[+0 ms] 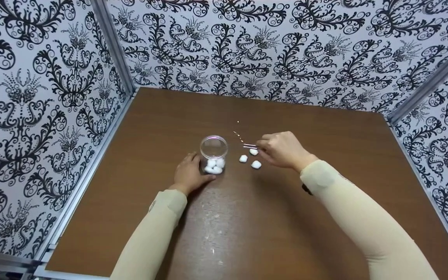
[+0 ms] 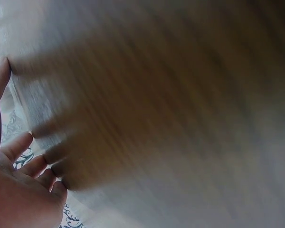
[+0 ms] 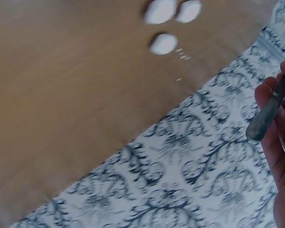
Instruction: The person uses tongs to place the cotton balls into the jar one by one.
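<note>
On the table (image 1: 138, 171), my left hand (image 1: 190, 172) holds a clear round jar (image 1: 214, 147), fingers behind its left side and thumb along the front. Several white cotton balls (image 1: 214, 166) lie inside it, near the bottom. To the right, my right hand (image 1: 284, 149) grips a small metal fork (image 3: 267, 116). Its handle end sticks out from the fingers in the right wrist view, while two thin prongs point left in the head view. Below the prongs lie three loose cotton balls (image 1: 256, 165), apart from the jar. My left fingertips (image 2: 23, 140) reach the table.
Small bright specks (image 1: 238, 135) show on the table behind the loose cotton balls. Patterned black-and-white walls (image 1: 247, 46) with metal posts (image 1: 113, 44) enclose the table at the back and both sides.
</note>
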`<move>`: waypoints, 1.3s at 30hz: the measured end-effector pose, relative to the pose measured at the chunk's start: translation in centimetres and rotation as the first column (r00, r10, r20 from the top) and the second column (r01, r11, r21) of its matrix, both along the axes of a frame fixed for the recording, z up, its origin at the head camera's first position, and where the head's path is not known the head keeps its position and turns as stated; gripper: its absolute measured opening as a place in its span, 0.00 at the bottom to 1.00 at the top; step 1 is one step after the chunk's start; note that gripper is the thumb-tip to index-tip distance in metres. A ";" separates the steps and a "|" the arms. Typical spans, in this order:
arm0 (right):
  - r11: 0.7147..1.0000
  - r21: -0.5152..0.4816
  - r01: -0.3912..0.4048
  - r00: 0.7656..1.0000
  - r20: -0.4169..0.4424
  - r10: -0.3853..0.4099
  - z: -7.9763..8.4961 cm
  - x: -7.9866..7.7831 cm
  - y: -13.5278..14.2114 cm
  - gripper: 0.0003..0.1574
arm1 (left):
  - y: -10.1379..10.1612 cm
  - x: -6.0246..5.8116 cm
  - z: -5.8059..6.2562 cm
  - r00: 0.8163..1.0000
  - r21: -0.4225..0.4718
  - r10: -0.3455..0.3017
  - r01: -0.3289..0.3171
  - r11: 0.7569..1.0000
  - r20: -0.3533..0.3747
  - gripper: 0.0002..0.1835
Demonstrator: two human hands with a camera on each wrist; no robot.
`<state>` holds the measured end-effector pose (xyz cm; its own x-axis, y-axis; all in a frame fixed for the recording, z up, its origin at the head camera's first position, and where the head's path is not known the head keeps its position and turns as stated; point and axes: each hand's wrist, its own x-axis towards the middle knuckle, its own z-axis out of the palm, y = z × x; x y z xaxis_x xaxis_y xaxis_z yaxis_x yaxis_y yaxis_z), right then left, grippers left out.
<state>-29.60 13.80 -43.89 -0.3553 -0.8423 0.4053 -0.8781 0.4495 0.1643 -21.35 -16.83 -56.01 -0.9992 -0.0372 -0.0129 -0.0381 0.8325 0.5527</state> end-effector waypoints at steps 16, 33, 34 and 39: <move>0.986 0.104 0.131 0.984 0.104 -0.142 -4.2 0.2 6.1 0.03 | 0.0 0.0 0.1 1.000 -0.019 -0.004 0.004 1.000 0.005 0.51; 0.972 0.165 0.167 0.974 0.127 -0.188 -5.3 0.3 6.6 0.06 | 0.2 0.2 0.3 1.000 -0.014 0.005 -0.006 1.000 -0.016 0.49; 0.972 0.165 0.166 0.974 0.125 -0.187 -5.4 0.3 6.6 0.06 | 0.1 0.2 0.3 1.000 -0.013 0.006 -0.006 1.000 -0.016 0.49; 0.970 0.168 0.175 0.972 0.125 -0.197 -5.4 0.3 6.7 0.07 | 0.1 0.0 0.0 1.000 -0.005 0.010 -0.010 1.000 -0.005 0.51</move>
<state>-29.33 20.46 -49.32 -0.5557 -0.8044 0.2101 -0.8003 0.5860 0.1267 -21.39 -16.78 -55.98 -0.9988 -0.0474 -0.0076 -0.0438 0.8351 0.5483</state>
